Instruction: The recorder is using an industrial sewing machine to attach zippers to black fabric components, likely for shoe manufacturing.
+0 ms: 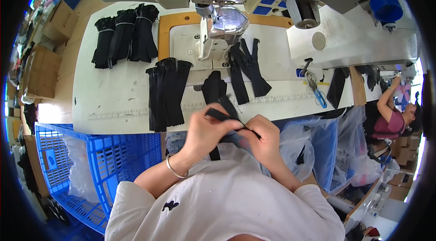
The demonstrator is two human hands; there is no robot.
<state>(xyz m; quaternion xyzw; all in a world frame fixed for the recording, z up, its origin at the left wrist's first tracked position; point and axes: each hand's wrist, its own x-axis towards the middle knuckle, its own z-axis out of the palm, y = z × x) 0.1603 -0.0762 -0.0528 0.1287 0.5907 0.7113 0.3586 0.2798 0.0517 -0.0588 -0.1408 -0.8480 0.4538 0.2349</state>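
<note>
Just in front of the table's near edge, both hands meet on a black zipper (217, 113). My left hand (205, 131) is closed round it, and my right hand (262, 135) pinches its other part close to the left thumb. One black end hangs below the hands over my lap. Behind them a folded black piece (214, 87) lies on the table. Several black zippers (169, 93) are laid side by side to its left. More zippers (252, 68) lie to the right, beside the sewing machine's presser area (218, 36).
Tied bundles of black zippers (125, 36) lie at the table's far left. Small scissors with blue handles (318, 91) rest at the right. A blue plastic crate (104, 164) stands below left, and a blue bin with clear bags (313, 150) below right. Another person (393, 120) sits farther right.
</note>
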